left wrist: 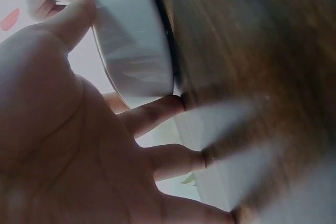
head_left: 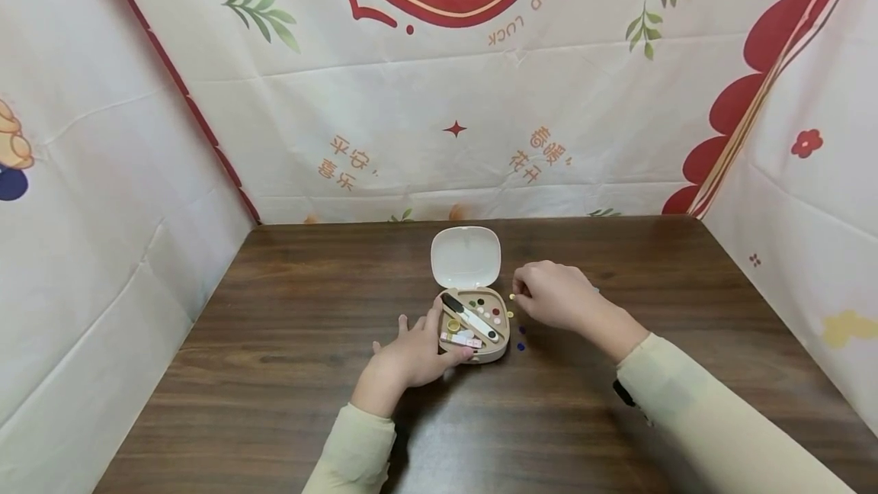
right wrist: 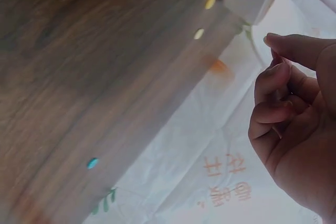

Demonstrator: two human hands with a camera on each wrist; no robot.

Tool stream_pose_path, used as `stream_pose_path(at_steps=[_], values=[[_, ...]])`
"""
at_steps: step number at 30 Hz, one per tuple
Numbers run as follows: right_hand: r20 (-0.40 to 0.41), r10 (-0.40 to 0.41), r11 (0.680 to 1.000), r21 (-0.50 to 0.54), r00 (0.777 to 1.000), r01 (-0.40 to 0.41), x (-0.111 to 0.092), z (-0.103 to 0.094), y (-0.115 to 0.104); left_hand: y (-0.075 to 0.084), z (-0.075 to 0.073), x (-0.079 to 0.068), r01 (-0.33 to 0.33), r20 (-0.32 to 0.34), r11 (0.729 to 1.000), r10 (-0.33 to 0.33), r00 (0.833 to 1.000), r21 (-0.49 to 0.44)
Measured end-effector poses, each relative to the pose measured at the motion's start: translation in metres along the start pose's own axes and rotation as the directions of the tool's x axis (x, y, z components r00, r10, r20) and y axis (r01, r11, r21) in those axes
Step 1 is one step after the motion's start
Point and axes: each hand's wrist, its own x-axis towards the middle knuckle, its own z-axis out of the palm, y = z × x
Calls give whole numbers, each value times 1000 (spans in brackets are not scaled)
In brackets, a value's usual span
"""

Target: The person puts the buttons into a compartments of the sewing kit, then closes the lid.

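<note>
A small sewing box (head_left: pixel 503 349) stands on the table with its white lid (head_left: pixel 466 258) tipped back. Inside lie a slim white tool with a black end (head_left: pixel 472 320), a yellow ring (head_left: pixel 453 325), a pink-and-white strip (head_left: pixel 461 340) and several coloured buttons (head_left: pixel 496 312). My left hand (head_left: pixel 409 353) rests against the box's left side, thumb on the front rim, its other fingers spread down to the table. To the right of the box, my right hand (head_left: pixel 557 294) has curled fingers, thumb and index close together; nothing shows between them.
Beside the box on the wooden table (head_left: pixel 295 341) lie yellow buttons (right wrist: pixel 199 34) and dark blue buttons (head_left: pixel 520 347). A turquoise button (right wrist: pixel 93 163) lies farther right, mostly behind my right hand in the head view. Printed white cloth (head_left: pixel 425 97) hangs around the table's back and sides.
</note>
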Motion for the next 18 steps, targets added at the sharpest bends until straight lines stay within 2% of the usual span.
stream_pose_path(at_steps=[7,14,18], values=[[-1,-22,1000,19,1000,22,7,-4,-14,-1,-3,1,12,-1,1000,-12,1000,9],[10,-23,998,54,1000,23,16,1,-22,-1,-4,-1,20,2,1000,-20,1000,-6],[35,-11,997,76,999,8,17,6,-26,2,-2,-1,0,9,1000,0,1000,-9]])
